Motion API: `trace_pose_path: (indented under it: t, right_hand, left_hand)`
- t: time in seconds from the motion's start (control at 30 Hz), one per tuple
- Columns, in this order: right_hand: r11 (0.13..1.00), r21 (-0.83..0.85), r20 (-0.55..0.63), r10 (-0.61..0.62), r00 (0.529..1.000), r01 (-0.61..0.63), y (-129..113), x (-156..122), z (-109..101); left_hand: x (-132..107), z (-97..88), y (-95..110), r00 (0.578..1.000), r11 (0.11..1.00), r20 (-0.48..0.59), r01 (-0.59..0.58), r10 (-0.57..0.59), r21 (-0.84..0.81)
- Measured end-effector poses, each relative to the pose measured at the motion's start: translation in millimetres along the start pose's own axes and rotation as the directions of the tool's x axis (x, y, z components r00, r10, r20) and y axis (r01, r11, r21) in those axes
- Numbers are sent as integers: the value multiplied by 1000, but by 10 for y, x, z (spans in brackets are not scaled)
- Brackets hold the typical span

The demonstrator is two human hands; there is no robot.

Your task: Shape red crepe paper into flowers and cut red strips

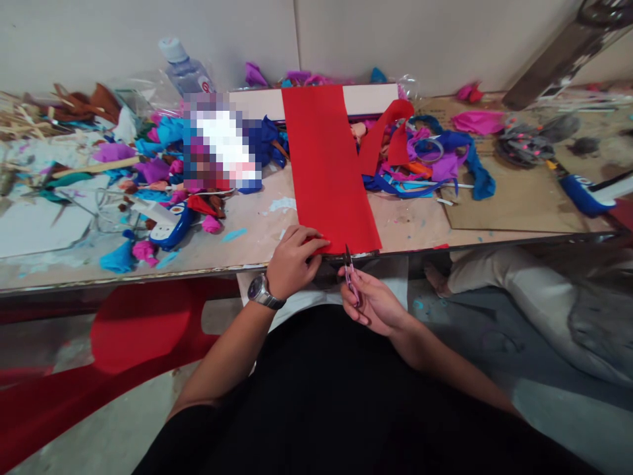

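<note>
A long strip of red crepe paper [326,165] lies across the table, its near end at the table's front edge. My left hand [295,260], with a watch [264,291] on the wrist, holds the near left corner with its fingers bent over it. My right hand [373,300] grips small scissors [351,280] with pinkish handles. Their dark blades point away from me at the near edge of the paper; whether they touch it, I cannot tell. A narrower curled red strip [378,142] lies just right of the wide one.
Coloured paper scraps [153,168] crowd the left, beside a blue-white power socket [171,224] and a plastic bottle [185,69]. Cardboard [514,208] and a blue tool with a yellow tip [586,194] lie right. Another person's leg [519,280] is below; a red chair [148,323] stands left.
</note>
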State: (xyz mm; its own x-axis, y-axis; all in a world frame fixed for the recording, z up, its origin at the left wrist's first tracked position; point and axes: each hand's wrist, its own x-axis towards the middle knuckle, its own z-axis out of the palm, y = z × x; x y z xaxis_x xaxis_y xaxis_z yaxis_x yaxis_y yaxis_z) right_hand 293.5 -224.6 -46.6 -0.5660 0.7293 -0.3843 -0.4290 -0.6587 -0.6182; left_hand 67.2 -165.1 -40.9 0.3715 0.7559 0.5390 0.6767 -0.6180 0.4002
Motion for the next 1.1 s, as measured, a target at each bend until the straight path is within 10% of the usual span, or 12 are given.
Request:
trace_pose_path:
  t: [1.1]
  right_hand:
    - [998,56,39,18,999,-20,-16,24,8]
  left_hand:
    - [-3,2,-1,1000,1000,22,22,-22,-10]
